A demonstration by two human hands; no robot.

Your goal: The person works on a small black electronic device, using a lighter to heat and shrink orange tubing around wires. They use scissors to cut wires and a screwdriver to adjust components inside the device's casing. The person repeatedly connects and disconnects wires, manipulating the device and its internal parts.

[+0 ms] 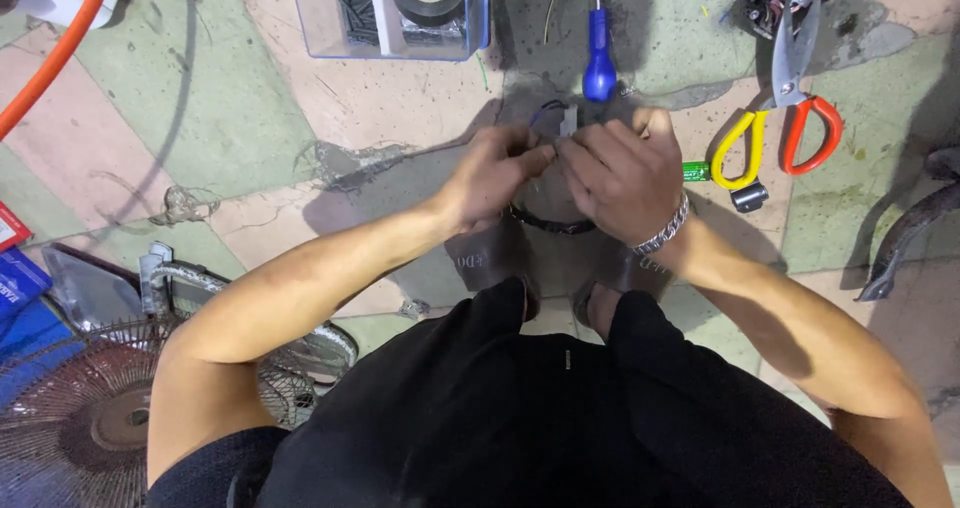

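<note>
My left hand (492, 176) and my right hand (622, 173) meet over the tiled floor, fingertips pinched together on a small grey electrical part with dark wires (556, 121). A black cable loop (550, 224) hangs below the hands. My right wrist wears a metal chain bracelet (664, 231). Just beyond the hands lies a blue-handled screwdriver (598, 58). Much of the small part is hidden by my fingers.
Scissors with one yellow and one red handle (785, 108) lie at the right. A clear plastic box (390, 13) holds black tape and cable ties. An orange hose (55, 53) crosses top left. A rusty fan grille (100, 418) sits bottom left. Sandals (490, 258) are under me.
</note>
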